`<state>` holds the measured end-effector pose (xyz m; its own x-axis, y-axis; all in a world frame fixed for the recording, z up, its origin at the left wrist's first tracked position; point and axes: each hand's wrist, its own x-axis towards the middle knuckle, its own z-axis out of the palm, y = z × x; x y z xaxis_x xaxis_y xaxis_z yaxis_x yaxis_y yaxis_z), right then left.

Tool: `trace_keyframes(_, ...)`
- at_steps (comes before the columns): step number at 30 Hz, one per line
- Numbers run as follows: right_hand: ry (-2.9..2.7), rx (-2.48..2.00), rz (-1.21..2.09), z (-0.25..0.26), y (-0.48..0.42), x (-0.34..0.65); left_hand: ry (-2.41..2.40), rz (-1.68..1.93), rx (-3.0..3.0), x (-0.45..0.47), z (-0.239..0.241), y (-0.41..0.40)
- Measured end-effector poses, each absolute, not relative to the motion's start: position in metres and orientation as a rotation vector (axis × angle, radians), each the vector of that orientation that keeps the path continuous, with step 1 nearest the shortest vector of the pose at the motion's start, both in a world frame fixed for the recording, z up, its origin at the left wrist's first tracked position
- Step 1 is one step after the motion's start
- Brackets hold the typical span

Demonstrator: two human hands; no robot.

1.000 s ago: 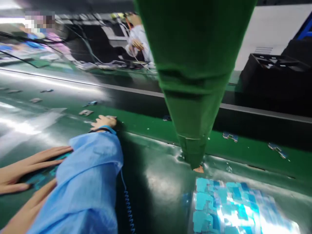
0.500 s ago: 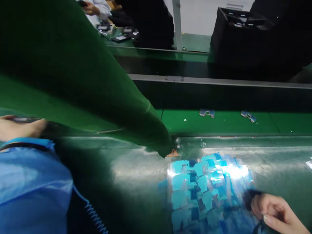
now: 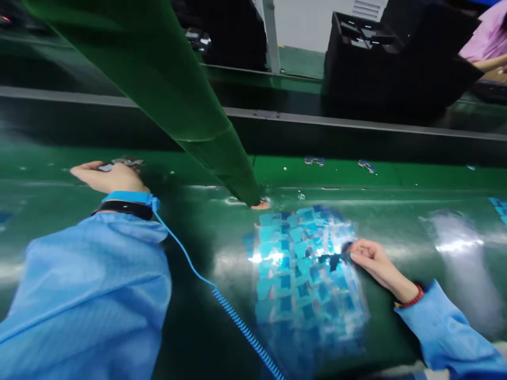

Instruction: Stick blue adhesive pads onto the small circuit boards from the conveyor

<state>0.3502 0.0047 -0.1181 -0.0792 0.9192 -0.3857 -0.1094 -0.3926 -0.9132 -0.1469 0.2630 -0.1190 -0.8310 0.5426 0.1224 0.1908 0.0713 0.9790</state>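
At nine o'clock, my left hand (image 3: 114,178) is at a grey board (image 3: 129,160) — grip hidden, can't tell. At five, teal pieces (image 3: 269,264) already lie in rows; at two, two blue boards (image 3: 365,165) lie untouched; at four, my right hand (image 3: 375,259) pinches a dark piece (image 3: 334,260) — unreleased.

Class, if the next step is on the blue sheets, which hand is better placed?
Probably the right hand: it is beside the blue sheets, pinching a dark piece over them. The left hand is across the green column.

The left hand (image 3: 113,178) partly hides a grey piece (image 3: 129,159) (details blurred); the right hand's (image 3: 372,258) dark piece (image 3: 333,260) is smeared; the bottom edge cuts the coiled cord (image 3: 249,334).
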Motion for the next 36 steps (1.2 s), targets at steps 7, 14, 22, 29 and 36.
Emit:
trace_keyframes(7,-0.981,-1.278,1.505,-0.123,0.003,0.349,1.837,2.048,0.492,-0.062,-0.100,0.177)
trace_keyframes(14,-1.053,-1.198,1.411,-0.109,-0.006,0.349,1.478,1.946,0.659,0.031,-0.042,0.048)
trace_keyframes(22,-1.113,-1.155,1.416,-0.081,-0.028,0.344,1.150,1.316,0.616,0.108,-0.049,-0.008)
trace_keyframes(29,-1.065,-1.200,1.449,-0.086,-0.032,0.338,0.964,0.954,0.592,0.136,-0.089,-0.021)
trace_keyframes(36,-1.087,-1.284,1.433,-0.081,-0.029,0.327,0.769,0.888,0.374,0.125,-0.081,-0.030)
